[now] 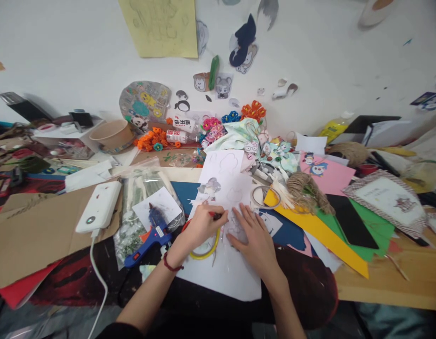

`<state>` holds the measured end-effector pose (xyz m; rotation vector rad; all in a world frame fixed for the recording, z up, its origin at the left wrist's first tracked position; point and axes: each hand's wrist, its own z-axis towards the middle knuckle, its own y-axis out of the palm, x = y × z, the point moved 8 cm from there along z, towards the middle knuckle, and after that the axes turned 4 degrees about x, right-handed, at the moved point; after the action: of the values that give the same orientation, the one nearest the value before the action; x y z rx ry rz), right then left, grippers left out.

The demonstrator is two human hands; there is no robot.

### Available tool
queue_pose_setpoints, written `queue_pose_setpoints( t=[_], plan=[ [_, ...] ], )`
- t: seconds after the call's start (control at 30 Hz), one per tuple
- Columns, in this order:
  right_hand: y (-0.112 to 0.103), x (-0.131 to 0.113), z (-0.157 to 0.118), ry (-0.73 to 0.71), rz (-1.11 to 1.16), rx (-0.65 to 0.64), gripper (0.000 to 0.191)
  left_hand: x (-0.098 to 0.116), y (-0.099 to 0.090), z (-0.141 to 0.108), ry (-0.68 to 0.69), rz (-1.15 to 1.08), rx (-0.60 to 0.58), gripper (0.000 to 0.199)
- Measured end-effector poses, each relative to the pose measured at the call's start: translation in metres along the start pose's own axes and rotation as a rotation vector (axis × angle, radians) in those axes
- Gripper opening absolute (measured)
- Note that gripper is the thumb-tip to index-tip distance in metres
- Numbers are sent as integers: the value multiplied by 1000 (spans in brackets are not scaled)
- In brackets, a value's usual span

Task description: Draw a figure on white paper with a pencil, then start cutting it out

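My left hand [205,223], with a dark red bracelet on its wrist, is closed around a reddish-dark pen [215,215] over a white sheet of paper [239,285]. The pen's tip is hard to make out. My right hand [255,235] lies flat on the same sheet, fingers spread, beside faint outline drawings. A small paper cutout [210,186] rests on the paper above my left hand. Under my left wrist, a yellow ring-shaped thing [205,256] is partly covered. Left of it, a blue glue gun [147,242] lies on its side.
A white power strip [99,206] sits on cardboard [34,235] to the left. On the right are a roll of tape [265,197], twine [306,190], a yellow strip [320,233] and a black phone [352,221]. Crafted flowers [152,139] and bottles [177,136] stand along the wall.
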<state>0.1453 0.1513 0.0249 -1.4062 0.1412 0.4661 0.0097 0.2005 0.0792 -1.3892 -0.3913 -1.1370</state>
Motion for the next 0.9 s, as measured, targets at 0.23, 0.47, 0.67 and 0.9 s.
queue_pose_setpoints(
  t=[0.23,0.47,0.67,0.9],
  plan=[
    [0,0,-1,2,2,14,71,-2,0,1,5,21,18,43],
    [0,0,-1,-9,7,22,71,0,1,1,4,25,29,42],
    [-2,-1,0,-1,25,19,74,2,1,2,-6,18,36,42],
    [-8,-1,-1,55,111,57,89,-1,3,0,-31,1,45,40]
  ],
)
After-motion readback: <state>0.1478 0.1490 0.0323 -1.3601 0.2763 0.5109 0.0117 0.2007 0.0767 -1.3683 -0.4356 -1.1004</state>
